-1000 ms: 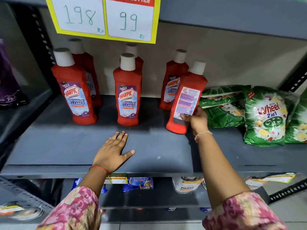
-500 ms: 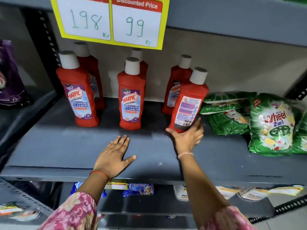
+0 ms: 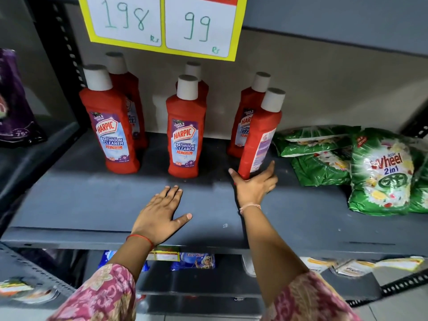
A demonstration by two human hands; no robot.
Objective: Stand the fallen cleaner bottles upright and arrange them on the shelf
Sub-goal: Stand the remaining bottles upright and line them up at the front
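Observation:
Several red Harpic cleaner bottles with white caps stand upright on the grey shelf [image 3: 92,205] in three front-and-back pairs. My right hand [image 3: 254,184] grips the base of the front right bottle [image 3: 259,140], which is turned so its side and back label face me and leans slightly right. Directly behind it stands another bottle [image 3: 245,117]. The middle front bottle [image 3: 185,133] and left front bottle [image 3: 111,126] show their labels. My left hand [image 3: 159,216] lies flat on the shelf with fingers spread, holding nothing.
Green Wheel detergent packs [image 3: 382,172] lie piled on the shelf just right of the held bottle. A yellow price sign [image 3: 162,22] hangs from the shelf above. A purple pack [image 3: 14,100] sits on the neighbouring shelf at left. Small packets [image 3: 194,260] fill the shelf below.
My right hand slid down to the bottle's base and rotated it, so the back label now faces right. The bottle stands straighter. My left hand stayed flat on the shelf.

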